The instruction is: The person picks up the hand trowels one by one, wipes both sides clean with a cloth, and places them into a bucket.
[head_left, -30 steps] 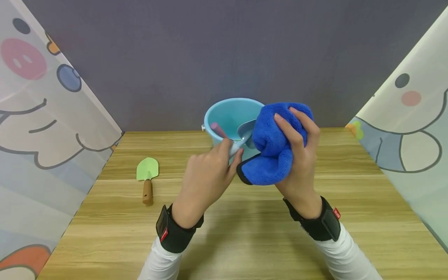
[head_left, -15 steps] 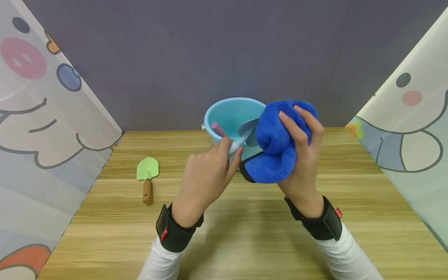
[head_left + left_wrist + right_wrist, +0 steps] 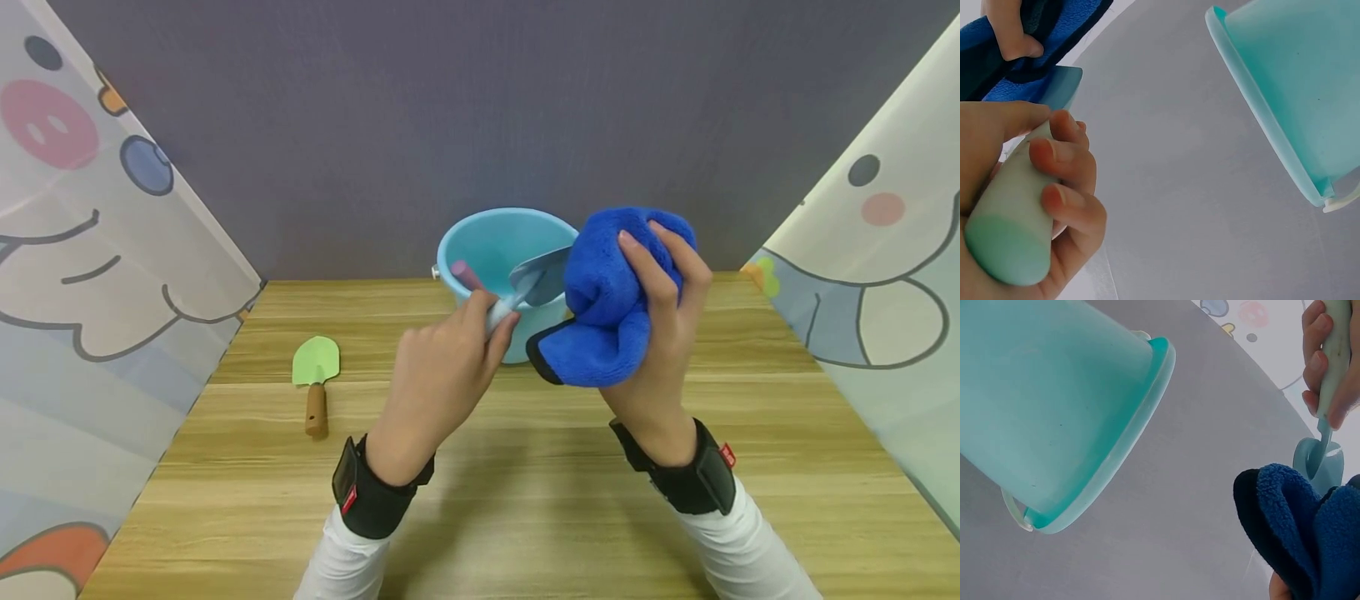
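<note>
Left hand point(image 3: 442, 367) grips shovel point(image 3: 536, 279) by handle. Right hand point(image 3: 663, 325) squeezes cloth point(image 3: 607, 308) beside blade. Shovel likely light, stiff; cloth soft, floppy.

Green trowel point(image 3: 316, 367) with brown wooden handle lies flat on wooden table point(image 3: 525, 500), left side, blade pointing away. Grey wall point(image 3: 480, 125) behind table. Cartoon-print panels stand at left point(image 3: 90, 250) and right point(image 3: 885, 250) edges, angled inward toward wall.
</note>
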A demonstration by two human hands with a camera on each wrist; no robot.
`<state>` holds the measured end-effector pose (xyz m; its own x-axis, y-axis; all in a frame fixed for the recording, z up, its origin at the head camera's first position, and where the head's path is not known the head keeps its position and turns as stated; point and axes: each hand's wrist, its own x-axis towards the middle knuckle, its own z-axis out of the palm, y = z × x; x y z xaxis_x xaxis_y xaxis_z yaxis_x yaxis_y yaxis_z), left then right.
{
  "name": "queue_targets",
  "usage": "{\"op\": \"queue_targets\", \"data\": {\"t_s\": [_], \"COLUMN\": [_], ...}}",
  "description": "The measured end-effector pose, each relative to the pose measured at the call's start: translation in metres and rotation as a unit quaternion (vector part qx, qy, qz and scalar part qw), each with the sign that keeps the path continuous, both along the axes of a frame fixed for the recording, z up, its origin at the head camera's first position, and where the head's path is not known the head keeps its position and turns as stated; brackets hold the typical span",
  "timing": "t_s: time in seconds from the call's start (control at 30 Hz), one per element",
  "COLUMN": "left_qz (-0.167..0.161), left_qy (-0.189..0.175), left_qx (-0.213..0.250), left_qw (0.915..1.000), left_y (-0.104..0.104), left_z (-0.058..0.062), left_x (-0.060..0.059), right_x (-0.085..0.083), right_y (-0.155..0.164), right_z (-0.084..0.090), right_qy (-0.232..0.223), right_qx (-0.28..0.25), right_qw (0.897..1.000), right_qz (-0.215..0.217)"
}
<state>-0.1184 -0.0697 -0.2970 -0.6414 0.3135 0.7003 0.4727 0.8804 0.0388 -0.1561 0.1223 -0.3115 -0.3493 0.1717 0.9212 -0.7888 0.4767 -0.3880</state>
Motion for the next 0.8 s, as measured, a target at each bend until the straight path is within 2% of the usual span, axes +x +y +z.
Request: {"op": "queue_targets", "data": {"t_s": [0.23, 0.5, 0.67, 0.8], "left_qz": [-0.009, -0.015, -0.020, -0.023], "left_qy": [-0.023, -0.053, -0.054, -0.044], "left_qx": [0.030, 0.063, 0.086, 0.091], "left_qw": [0.9992, 0.9965, 0.9946, 0.9947], "left_y": [-0.0025, -0.0050, -0.0057, -0.0063], "left_z": [0.0008, 0.0027, 0.0035, 0.0036], "left_x": [-0.0023, -0.0030, -0.0030, -0.0033], "right_x": [-0.0016, -0.0008, -0.0031, -0.0062], "right_y": [-0.0011, -0.0005, 0.0003, 0.0024], "right_z": [0.0024, 0.0030, 0.0054, 0.0102], "right_qy": [0.011, 0.011, 0.027, 0.048], "right_qx": [-0.040, -0.050, -0.067, -0.110], "right_qw": [0.999, 0.998, 0.997, 0.991], "right_qz": [-0.025, -0.026, -0.032, -0.055]}}
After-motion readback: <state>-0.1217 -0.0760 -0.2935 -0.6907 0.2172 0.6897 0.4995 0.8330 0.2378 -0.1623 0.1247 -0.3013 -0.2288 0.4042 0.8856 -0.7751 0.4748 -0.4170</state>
